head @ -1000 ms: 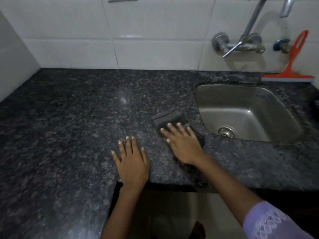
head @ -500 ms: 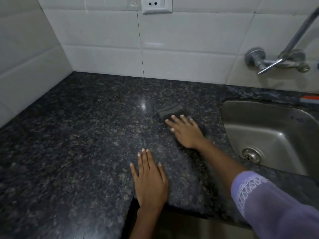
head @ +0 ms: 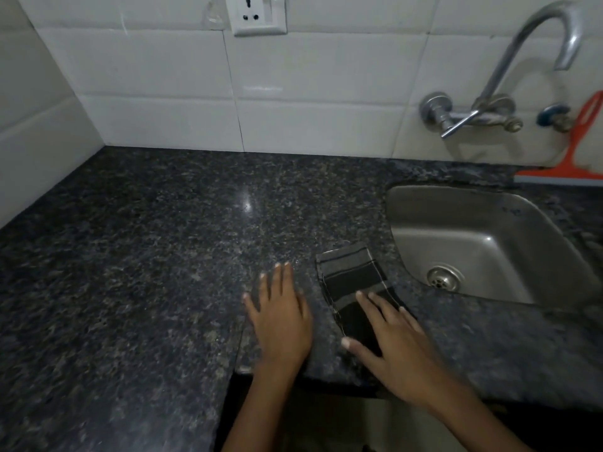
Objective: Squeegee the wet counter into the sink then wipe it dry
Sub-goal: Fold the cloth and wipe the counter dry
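Counter (head: 146, 262): dark speckled granite, L-shaped, running along a white tiled wall (head: 319, 119); a bright reflection shows near its middle.
Cloth (head: 350, 275): folded, dark with grey bands and thin pale lines, lying flat on the counter just left of the sink's near corner; its far half is uncovered.
Right hand (head: 394, 344): palm down on the near half of the cloth, fingers spread and extended, thumb out to the left on the cloth's edge.
Left hand (head: 280, 318): flat on bare granite just beside the cloth, fingers close together and pointing toward the wall, thumb apart; it holds nothing.
Sink (head: 456, 203): stainless steel basin set into the counter at right, round drain at its near side.
Squeegee (head: 574, 151): orange, standing on its blade behind the sink, handle leaning on the wall, well apart from both hands.
Tap (head: 522, 53): wall-mounted, curved spout over the sink.
Socket (head: 257, 14): white, on the tiles above the counter.
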